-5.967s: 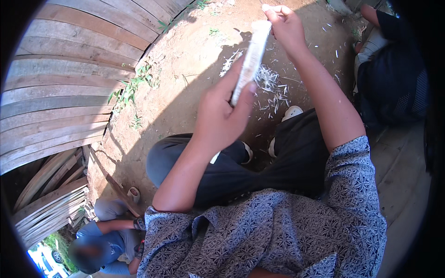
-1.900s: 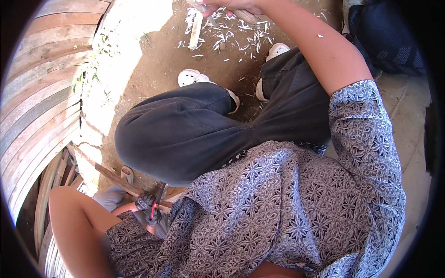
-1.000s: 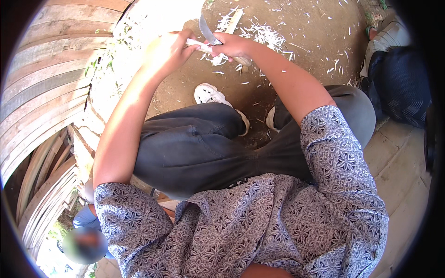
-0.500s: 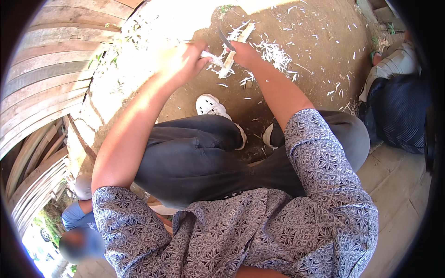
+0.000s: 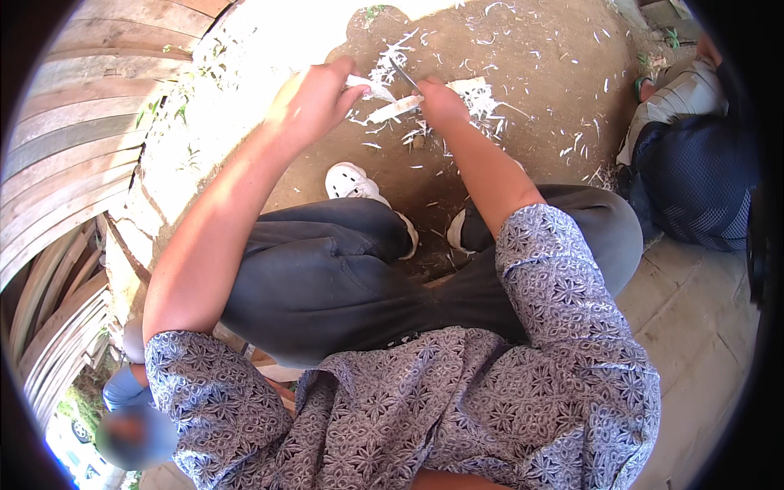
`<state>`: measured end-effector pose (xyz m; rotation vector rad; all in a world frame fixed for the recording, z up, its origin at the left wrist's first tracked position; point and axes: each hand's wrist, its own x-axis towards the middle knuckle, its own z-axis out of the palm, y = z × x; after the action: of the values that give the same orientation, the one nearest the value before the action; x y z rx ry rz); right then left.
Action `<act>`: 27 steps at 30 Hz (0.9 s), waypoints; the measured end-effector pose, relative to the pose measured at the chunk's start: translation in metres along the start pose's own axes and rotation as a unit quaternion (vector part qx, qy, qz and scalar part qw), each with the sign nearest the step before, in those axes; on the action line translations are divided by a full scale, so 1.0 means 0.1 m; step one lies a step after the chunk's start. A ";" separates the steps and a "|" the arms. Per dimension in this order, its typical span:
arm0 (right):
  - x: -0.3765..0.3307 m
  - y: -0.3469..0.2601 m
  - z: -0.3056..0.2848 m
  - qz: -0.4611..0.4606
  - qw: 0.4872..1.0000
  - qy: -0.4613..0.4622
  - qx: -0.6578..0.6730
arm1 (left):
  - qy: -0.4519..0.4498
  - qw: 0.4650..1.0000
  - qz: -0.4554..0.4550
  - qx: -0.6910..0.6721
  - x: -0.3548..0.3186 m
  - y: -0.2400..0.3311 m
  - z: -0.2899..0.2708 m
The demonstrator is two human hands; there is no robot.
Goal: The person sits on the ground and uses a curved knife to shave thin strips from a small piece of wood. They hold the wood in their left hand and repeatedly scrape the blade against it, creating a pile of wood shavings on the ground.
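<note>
Bare brown dirt ground (image 5: 523, 122) carries scattered pale wood shavings (image 5: 482, 98); a white rubber clog (image 5: 353, 181) stands on it, beside weathered grey wooden planks (image 5: 73, 139).

Hard sunlight blew out the dirt ground (image 5: 269, 90) at top left to white glare; the person's shadow darkened the rest. Fisheye bent the wooden planks (image 5: 73, 155); corners went black.

Layout around the pale whittled wooden stick (image 5: 394, 107)

Held between left hand (image 5: 314, 100) and right hand (image 5: 441, 103), thin knife blade (image 5: 405, 76) resting on top; white wood shavings (image 5: 482, 102) scattered beneath on brown dirt ground (image 5: 531, 57); white shoe (image 5: 351, 181) below; curved wooden planks (image 5: 73, 122) far left.
</note>
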<state>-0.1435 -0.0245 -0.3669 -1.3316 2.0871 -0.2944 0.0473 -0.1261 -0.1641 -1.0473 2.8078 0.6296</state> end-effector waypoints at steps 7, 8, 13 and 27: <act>-0.07 0.22 0.08 0.012 0.998 0.039 0.044 | 0.015 0.997 0.073 0.029 0.09 0.17 0.11; -0.05 0.22 0.10 0.011 0.998 0.047 0.050 | 0.009 0.997 0.068 0.031 0.10 0.18 0.11; -0.06 0.26 0.14 -0.004 0.996 0.060 0.062 | -0.006 0.998 0.065 0.026 0.08 0.20 0.11; -0.35 -0.02 -0.30 0.085 0.984 0.083 0.131 | 0.004 0.996 0.062 0.058 0.12 0.11 0.10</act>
<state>-0.1503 0.0011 -0.3292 -0.9960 2.1921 -0.6013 0.0303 -0.1216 -0.1722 -0.8649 2.8937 0.4677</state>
